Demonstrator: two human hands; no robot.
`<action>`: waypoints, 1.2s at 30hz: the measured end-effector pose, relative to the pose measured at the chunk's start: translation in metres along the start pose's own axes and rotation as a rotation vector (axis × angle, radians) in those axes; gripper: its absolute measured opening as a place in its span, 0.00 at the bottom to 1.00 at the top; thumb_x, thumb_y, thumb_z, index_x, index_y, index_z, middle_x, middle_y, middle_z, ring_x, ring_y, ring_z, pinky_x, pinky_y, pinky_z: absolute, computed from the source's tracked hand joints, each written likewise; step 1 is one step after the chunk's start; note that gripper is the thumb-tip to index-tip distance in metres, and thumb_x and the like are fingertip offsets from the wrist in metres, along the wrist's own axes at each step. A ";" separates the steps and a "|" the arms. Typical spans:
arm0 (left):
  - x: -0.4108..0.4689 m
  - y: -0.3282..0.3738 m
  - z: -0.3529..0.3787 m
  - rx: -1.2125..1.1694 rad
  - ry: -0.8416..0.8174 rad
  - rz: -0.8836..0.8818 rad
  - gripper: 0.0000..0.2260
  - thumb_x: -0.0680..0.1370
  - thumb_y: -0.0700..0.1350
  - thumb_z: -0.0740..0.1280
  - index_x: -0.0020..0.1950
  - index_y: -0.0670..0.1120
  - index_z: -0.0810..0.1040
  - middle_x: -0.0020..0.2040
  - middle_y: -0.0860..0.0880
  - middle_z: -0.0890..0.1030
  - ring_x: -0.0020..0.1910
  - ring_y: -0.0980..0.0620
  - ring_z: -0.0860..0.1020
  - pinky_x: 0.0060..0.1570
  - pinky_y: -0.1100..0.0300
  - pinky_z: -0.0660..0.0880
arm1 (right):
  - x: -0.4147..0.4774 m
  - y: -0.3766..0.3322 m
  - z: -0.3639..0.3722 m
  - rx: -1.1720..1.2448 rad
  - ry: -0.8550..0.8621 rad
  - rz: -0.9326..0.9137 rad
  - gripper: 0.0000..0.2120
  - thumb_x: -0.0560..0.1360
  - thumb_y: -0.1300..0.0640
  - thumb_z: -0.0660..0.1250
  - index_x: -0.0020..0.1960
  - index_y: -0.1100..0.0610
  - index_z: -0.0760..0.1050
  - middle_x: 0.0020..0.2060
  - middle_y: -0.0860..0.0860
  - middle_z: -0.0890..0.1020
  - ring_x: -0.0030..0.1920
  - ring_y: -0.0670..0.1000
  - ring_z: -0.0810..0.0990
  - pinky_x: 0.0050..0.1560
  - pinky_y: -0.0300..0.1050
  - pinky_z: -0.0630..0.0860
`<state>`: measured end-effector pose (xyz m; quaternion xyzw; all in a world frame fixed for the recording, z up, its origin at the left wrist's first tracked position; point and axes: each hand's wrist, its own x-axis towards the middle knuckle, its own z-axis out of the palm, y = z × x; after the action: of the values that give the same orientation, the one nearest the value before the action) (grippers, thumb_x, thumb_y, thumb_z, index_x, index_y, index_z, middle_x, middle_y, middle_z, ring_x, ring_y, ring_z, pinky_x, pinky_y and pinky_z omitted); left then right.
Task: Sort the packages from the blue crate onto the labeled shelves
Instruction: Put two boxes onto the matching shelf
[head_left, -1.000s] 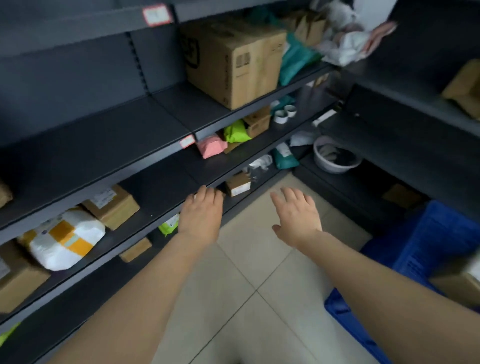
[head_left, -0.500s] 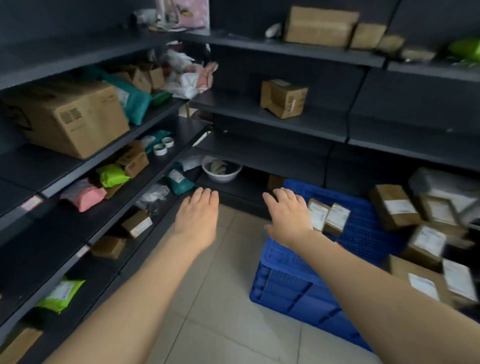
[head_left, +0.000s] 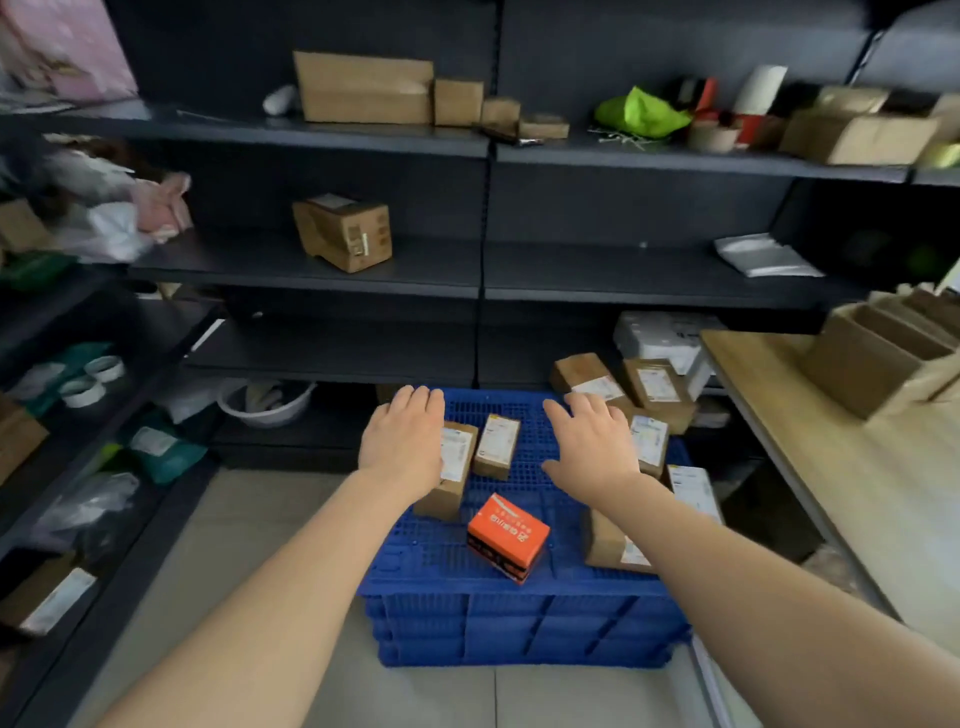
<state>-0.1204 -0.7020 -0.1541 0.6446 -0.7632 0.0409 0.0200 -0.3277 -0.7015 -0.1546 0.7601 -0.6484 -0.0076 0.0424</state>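
I saw a round white plastic basin (head_left: 266, 408) on the floor-level board. Left of that basin sat two white tape rolls (head_left: 80, 401); far to its right stood a pale wooden table (head_left: 831, 467) bearing a slotted cardboard organiser (head_left: 872, 358).

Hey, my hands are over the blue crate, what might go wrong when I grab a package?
The orange box sits near the front edge of the blue crate, so a careless brush might knock it off. The brown boxes at the back right lie tilted in a loose pile, so pulling one out may topple the others.
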 end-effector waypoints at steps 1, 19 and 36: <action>0.013 0.012 0.002 -0.012 -0.002 0.024 0.33 0.77 0.48 0.68 0.76 0.43 0.55 0.75 0.47 0.62 0.75 0.48 0.57 0.70 0.54 0.61 | 0.002 0.015 0.003 0.002 -0.010 0.026 0.34 0.75 0.45 0.68 0.75 0.53 0.57 0.70 0.55 0.66 0.71 0.57 0.62 0.68 0.52 0.62; 0.193 0.201 0.100 -0.140 -0.278 0.330 0.36 0.77 0.52 0.68 0.78 0.43 0.52 0.77 0.46 0.59 0.76 0.46 0.55 0.72 0.51 0.60 | 0.053 0.223 0.103 0.063 -0.237 0.395 0.32 0.74 0.48 0.67 0.74 0.51 0.59 0.71 0.53 0.66 0.73 0.56 0.60 0.71 0.52 0.61; 0.263 0.337 0.244 -0.222 -0.598 0.164 0.36 0.75 0.50 0.70 0.77 0.44 0.56 0.72 0.47 0.66 0.71 0.47 0.64 0.64 0.52 0.69 | 0.077 0.355 0.250 0.187 -0.495 0.377 0.31 0.73 0.45 0.69 0.71 0.52 0.62 0.67 0.52 0.69 0.69 0.55 0.65 0.67 0.50 0.65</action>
<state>-0.4911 -0.9260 -0.3874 0.5584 -0.7843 -0.2322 -0.1383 -0.6820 -0.8466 -0.3738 0.6025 -0.7662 -0.1246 -0.1856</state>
